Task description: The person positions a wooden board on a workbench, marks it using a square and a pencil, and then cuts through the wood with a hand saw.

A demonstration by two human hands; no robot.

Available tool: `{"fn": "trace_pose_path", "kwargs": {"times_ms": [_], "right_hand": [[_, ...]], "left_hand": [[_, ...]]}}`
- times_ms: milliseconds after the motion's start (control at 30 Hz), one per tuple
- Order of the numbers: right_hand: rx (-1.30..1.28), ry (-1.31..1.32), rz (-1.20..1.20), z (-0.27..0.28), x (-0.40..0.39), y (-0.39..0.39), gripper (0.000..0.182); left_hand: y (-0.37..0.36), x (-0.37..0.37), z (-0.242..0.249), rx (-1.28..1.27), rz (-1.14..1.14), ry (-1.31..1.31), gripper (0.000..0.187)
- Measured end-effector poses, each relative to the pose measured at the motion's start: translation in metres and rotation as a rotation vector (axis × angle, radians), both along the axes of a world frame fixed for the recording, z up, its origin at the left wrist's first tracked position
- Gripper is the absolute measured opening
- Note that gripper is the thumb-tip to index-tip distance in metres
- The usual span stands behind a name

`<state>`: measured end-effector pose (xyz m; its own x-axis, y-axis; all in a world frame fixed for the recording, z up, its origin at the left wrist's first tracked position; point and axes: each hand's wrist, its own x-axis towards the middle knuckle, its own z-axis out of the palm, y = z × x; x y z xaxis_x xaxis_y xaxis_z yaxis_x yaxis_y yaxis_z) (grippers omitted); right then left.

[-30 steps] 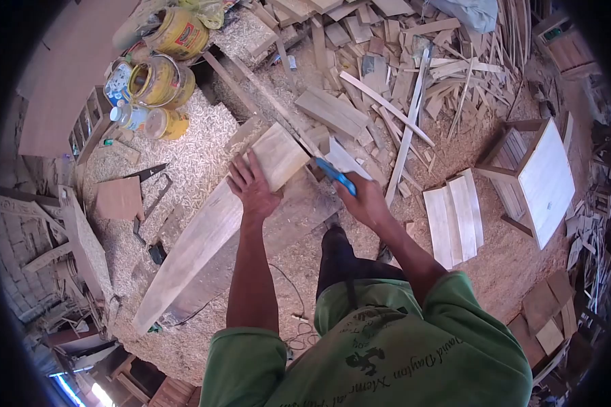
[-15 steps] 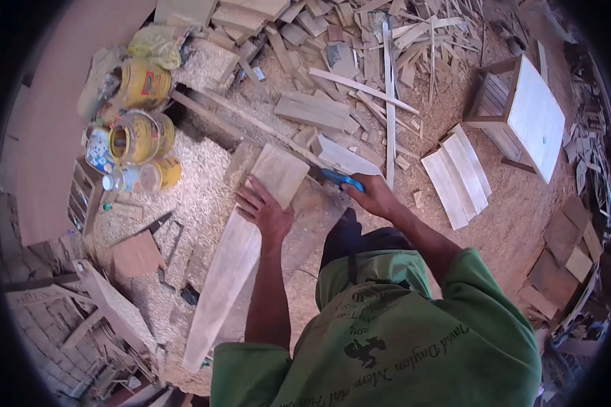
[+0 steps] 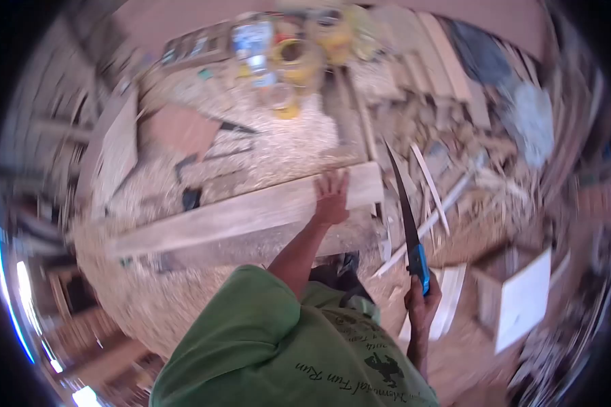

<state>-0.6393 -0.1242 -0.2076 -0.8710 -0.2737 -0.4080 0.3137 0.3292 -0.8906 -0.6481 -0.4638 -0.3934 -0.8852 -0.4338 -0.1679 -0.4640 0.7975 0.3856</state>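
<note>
My left hand (image 3: 331, 202) lies on a long pale wooden board (image 3: 251, 209), near its right end, with the fingers spread flat. The board rests on a low, worn wooden work surface (image 3: 278, 245) and narrows toward the left. In my right hand (image 3: 423, 304) is a handsaw (image 3: 407, 220), gripped by its blue handle. Its dark, tapering blade points up and away from me, to the right of the board's end and apart from it.
Yellow plastic jars (image 3: 299, 62) stand on wood shavings (image 3: 295, 132) beyond the board. Scrap wood (image 3: 448, 129) is heaped at the upper right. A wooden stool-like piece with a white top (image 3: 523, 298) lies at the lower right. A brownish panel (image 3: 182, 129) sits upper left.
The view has swung round and is blurred. The handsaw has come away from the board's end, and its whole blade shows. My left hand stays on the board, now with fingers more spread.
</note>
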Motion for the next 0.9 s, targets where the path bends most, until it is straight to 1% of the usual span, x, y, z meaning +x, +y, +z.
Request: {"fn": "trace_pose_path", "kwargs": {"times_ms": [33, 67, 133, 167, 200, 233, 300, 333, 367, 433, 467, 500, 533, 567, 600, 633, 667, 700, 733, 767, 800, 833, 900], "right_hand": [[0.062, 0.050, 0.051, -0.007, -0.006, -0.001, 0.033], [0.101, 0.229, 0.129, -0.009, -0.009, -0.010, 0.029], [0.034, 0.268, 0.211, -0.019, -0.012, -0.017, 0.030], [-0.002, 0.274, 0.242, -0.026, -0.011, -0.022, 0.030], [0.026, 0.287, 0.318, -0.036, -0.014, -0.029, 0.034], [0.005, 0.359, 0.428, -0.037, -0.018, -0.038, 0.038], [-0.069, 0.344, 0.534, -0.043, -0.020, -0.064, 0.041], [-0.038, 0.422, 0.617, -0.043, -0.021, -0.078, 0.041], [-0.015, 0.442, 0.669, -0.043, -0.021, -0.091, 0.042], [0.015, 0.484, 0.782, -0.044, -0.012, -0.123, 0.046], [-0.073, 0.633, 0.857, -0.031, -0.002, -0.137, 0.049], [-0.121, 0.609, 0.880, -0.043, 0.003, -0.146, 0.052], [-0.182, 0.576, 0.915, -0.059, 0.010, -0.158, 0.054], [-0.275, 0.590, 0.958, -0.059, 0.020, -0.177, 0.060], [-0.265, 0.593, 0.982, -0.053, 0.034, -0.193, 0.063], [-0.238, 0.607, 0.990, -0.054, 0.049, -0.209, 0.067], [-0.258, 0.692, 1.033, -0.067, 0.058, -0.225, 0.068], [-0.266, 0.782, 1.066, -0.080, 0.060, -0.243, 0.070], [-0.220, 0.846, 1.096, -0.083, 0.065, -0.261, 0.075], [-0.185, 0.902, 1.113, -0.092, 0.069, -0.289, 0.080], [-0.145, 0.965, 1.123, -0.098, 0.076, -0.315, 0.085], [-0.141, 0.995, 1.126, -0.107, 0.081, -0.345, 0.087], [-0.126, 1.041, 1.136, -0.134, 0.086, -0.410, 0.091]], "left_hand": [[-0.004, 0.002, 0.005, 0.006, -0.001, -0.012, 0.119], [-0.008, 0.009, 0.007, 0.009, -0.011, -0.033, 0.118], [-0.015, 0.048, 0.017, 0.017, -0.041, -0.081, 0.115], [-0.015, 0.077, 0.023, 0.024, -0.047, -0.097, 0.114], [-0.013, 0.108, 0.030, 0.038, -0.050, -0.114, 0.113], [-0.013, 0.143, 0.033, 0.010, -0.020, -0.135, 0.112], [-0.011, 0.219, 0.039, -0.035, 0.046, -0.158, 0.110], [-0.011, 0.261, 0.017, -0.064, 0.087, -0.252, 0.108], [-0.010, 0.302, -0.004, -0.089, 0.132, -0.344, 0.105], [0.009, 0.373, 0.004, 0.132, 0.516, -0.445, 0.098], [0.024, 0.409, -0.017, 0.094, 0.623, -0.493, 0.097], [0.034, 0.453, -0.049, 0.047, 0.754, -0.548, 0.095], [0.048, 0.491, -0.074, 0.127, 0.850, -0.589, 0.092], [0.060, 0.521, -0.091, 0.214, 0.948, -0.619, 0.089], [0.074, 0.541, -0.078, 0.340, 1.009, -0.615, 0.081], [0.084, 0.555, -0.038, 0.506, 0.993, -0.500, 0.066], [0.092, 0.586, -0.105, 0.602, 0.961, -0.493, 0.059], [0.099, 0.597, -0.095, 0.682, 0.883, -0.557, 0.059], [0.112, 0.611, -0.122, 0.719, 0.880, -0.510, 0.063], [0.117, 0.613, -0.126, 0.814, 0.906, -0.458, 0.069], [0.134, 0.613, -0.109, 0.703, 1.051, -0.375, 0.075], [0.141, 0.621, -0.125, 0.733, 1.058, -0.362, 0.078], [0.147, 0.632, -0.102, 0.811, 1.107, -0.317, 0.078]]}}
